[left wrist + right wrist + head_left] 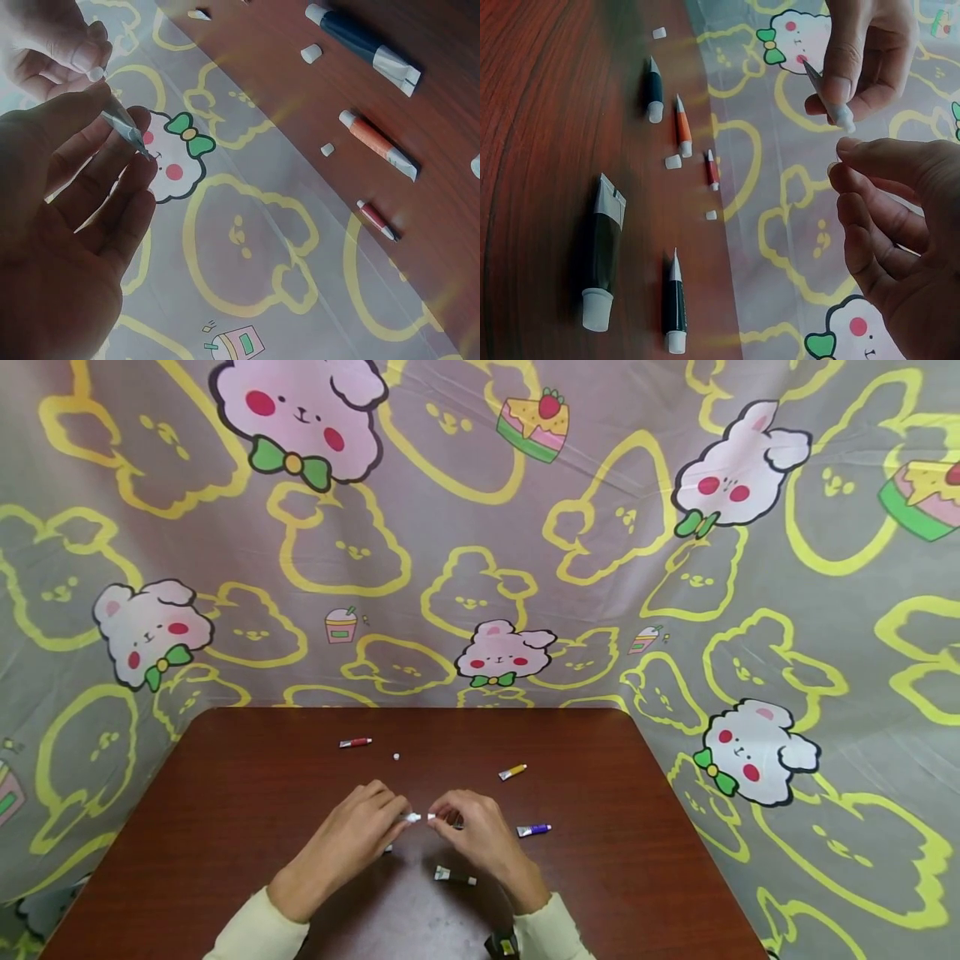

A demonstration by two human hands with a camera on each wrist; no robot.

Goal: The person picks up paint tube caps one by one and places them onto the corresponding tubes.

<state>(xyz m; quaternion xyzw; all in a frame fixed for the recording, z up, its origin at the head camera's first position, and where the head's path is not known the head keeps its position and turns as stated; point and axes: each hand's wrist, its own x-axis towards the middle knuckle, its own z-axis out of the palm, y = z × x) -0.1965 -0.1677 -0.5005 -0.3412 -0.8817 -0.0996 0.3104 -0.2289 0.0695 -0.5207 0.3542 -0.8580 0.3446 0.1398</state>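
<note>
My left hand (352,827) pinches a small silver paint tube (829,97) between thumb and fingers, its white nozzle pointing toward the right hand. Opposite it, my right hand (480,833) pinches a small white cap (95,73) at its fingertips. In the head view a narrow gap separates cap and nozzle. Both hands are over the table, close together. Nearest below them lies a black paint tube (455,876) with a white cap. The left fingers hide part of the held tube.
On the brown table (247,777) lie a red tube (356,743), a yellow tube (513,772) and a purple tube (534,831). A loose white cap (396,757) sits near the red one. The left wrist view shows an orange tube (379,144) and a dark blue tube (367,49).
</note>
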